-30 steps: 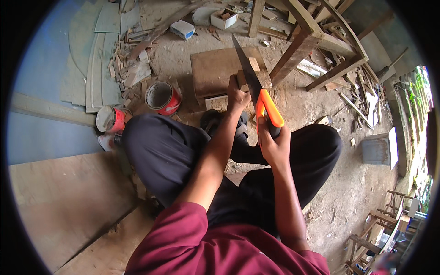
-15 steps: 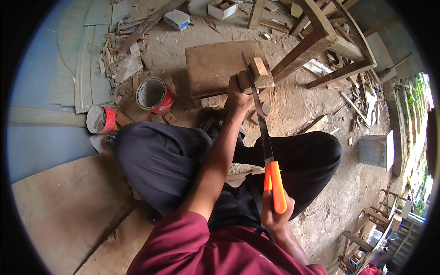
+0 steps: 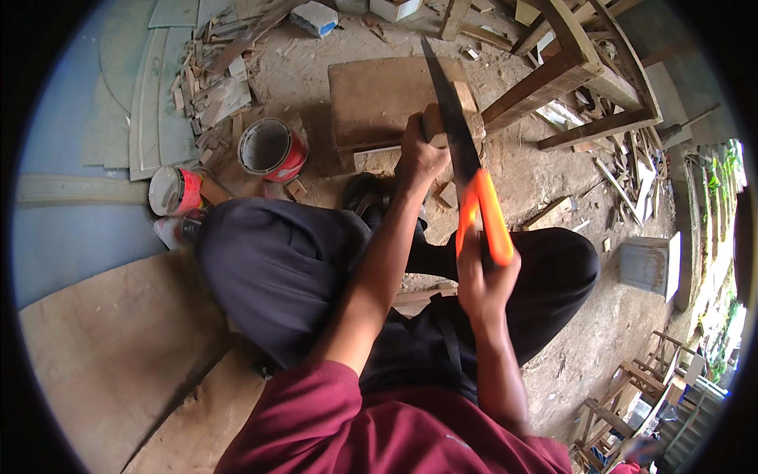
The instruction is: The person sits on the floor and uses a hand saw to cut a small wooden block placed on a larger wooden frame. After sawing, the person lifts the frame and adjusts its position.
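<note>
Has a wide brown board (image 3: 110,347) at the lower left, then a small red can (image 3: 186,191) just outside the bent left knee (image 3: 245,245). Has a larger red bucket (image 3: 294,158) near that can, with a heap of wood scraps (image 3: 212,110) beyond. Sits facing a low brown surface (image 3: 371,99) near the middle, knees spread wide. Grips a short wood block (image 3: 432,122) in the left hand (image 3: 424,160), fingers closed around the near end, over the right part of the surface. Holds a dark-bladed saw (image 3: 466,150) slantwise across the block, tip pointing away; cannot tell how deep in the wood. Clasps the orange handle (image 3: 496,221) in the right hand (image 3: 488,280), just left of the right knee (image 3: 564,257). Farther right, has a wooden frame (image 3: 537,87) beside the surface and, well apart on the dusty floor (image 3: 553,340), a grey box (image 3: 649,261).
</note>
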Motion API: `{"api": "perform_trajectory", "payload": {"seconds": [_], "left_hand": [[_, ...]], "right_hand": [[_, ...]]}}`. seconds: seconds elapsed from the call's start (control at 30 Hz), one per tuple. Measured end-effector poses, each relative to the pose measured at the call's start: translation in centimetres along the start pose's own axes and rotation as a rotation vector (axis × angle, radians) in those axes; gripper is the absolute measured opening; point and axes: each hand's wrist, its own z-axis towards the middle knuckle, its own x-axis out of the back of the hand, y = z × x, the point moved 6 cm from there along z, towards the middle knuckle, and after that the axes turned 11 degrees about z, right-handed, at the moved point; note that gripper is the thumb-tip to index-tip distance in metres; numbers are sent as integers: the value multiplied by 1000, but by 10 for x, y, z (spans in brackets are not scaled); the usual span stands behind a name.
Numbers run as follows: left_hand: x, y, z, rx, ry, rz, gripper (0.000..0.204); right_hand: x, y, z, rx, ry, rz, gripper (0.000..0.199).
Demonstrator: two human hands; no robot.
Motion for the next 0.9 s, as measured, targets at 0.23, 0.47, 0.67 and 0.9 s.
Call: {"api": "perform_trajectory", "payload": {"seconds": [0.23, 0.47, 0.67, 0.9], "left_hand": [[-9, -21, 2, -18, 87, 18, 51], [-9, -17, 5, 74, 83, -4, 47], [1, -10, 10, -50, 112, 6, 38], [-11, -17, 6, 50, 117, -8, 41]], "right_hand": [[6, 0, -14, -69, -116, -36, 31], [-1, -20, -1, 74, -83, -83, 33], [-6, 0, 32, -60, -113, -4, 36], [16, -19, 11, 12, -141, -105, 42]]}}
